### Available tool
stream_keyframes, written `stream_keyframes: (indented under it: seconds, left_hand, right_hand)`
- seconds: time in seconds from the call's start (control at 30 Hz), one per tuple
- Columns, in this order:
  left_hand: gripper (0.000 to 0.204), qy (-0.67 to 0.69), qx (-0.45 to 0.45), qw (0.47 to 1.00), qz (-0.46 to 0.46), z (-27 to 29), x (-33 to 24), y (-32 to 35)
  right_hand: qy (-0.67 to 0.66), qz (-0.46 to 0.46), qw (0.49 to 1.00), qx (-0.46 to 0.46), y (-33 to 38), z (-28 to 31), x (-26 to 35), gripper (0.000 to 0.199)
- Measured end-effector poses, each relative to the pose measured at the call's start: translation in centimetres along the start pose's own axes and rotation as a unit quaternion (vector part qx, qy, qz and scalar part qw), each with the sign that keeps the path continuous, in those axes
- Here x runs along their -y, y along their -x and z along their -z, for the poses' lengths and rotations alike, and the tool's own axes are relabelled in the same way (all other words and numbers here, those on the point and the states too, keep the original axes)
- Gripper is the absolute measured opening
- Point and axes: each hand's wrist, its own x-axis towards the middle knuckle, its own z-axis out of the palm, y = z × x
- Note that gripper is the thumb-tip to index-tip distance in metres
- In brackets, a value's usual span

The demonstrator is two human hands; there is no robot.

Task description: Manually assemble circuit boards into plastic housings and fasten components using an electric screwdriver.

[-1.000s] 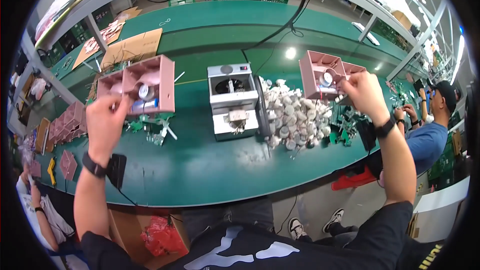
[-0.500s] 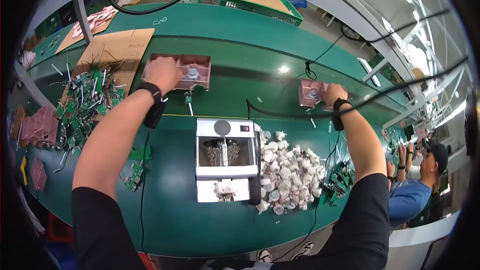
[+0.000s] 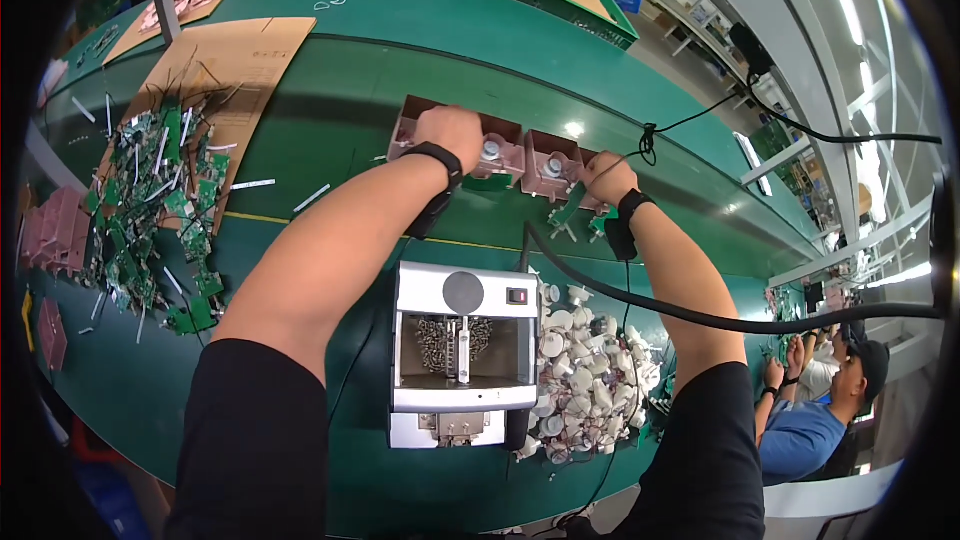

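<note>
On the green desk (image 3: 330, 90), I rest my left hand (image 3: 452, 130) closed on one pink fixture tray (image 3: 420, 125) and my right hand (image 3: 603, 178) pinching the neighbouring pink tray (image 3: 550, 152), seemingly steadying both. They sit side by side beyond the grey screw feeder (image 3: 463, 350) and the heap of white plastic caps (image 3: 590, 370).

Green circuit boards (image 3: 150, 200) lie left of the grey machine (image 3: 463, 350).

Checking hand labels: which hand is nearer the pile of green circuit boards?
Left. The left hand rests on the left pink housing, across bare green belt from the circuit board pile. The right hand is farther off, at the right pink housing.
</note>
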Motion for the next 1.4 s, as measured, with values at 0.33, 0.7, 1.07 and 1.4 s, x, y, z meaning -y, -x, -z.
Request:
stream_keyframes:
  seconds: [0.33,0.7,1.07,1.4]
  left_hand:
    - [0.038,0.121,0.035,0.992,-0.017,11.8,1.4,7.4]
    - [0.025,0.207,-0.027,0.972,0.109,22.4,16.6,43.9]
    - [0.028,-0.327,-0.144,0.863,0.357,31.6,49.3,55.0]
    - [0.016,-0.223,-0.107,0.943,0.221,30.1,42.1,55.3]
  right_hand:
    - [0.022,0.035,0.990,-0.136,5.3,3.7,-5.9,0.036]
    - [0.151,0.105,0.961,-0.206,27.7,12.3,-7.1,0.017]
    - [-0.079,0.355,0.921,0.140,54.5,10.2,19.4,0.017]
    - [-0.241,0.286,0.917,0.137,56.1,-0.7,25.3,0.021]
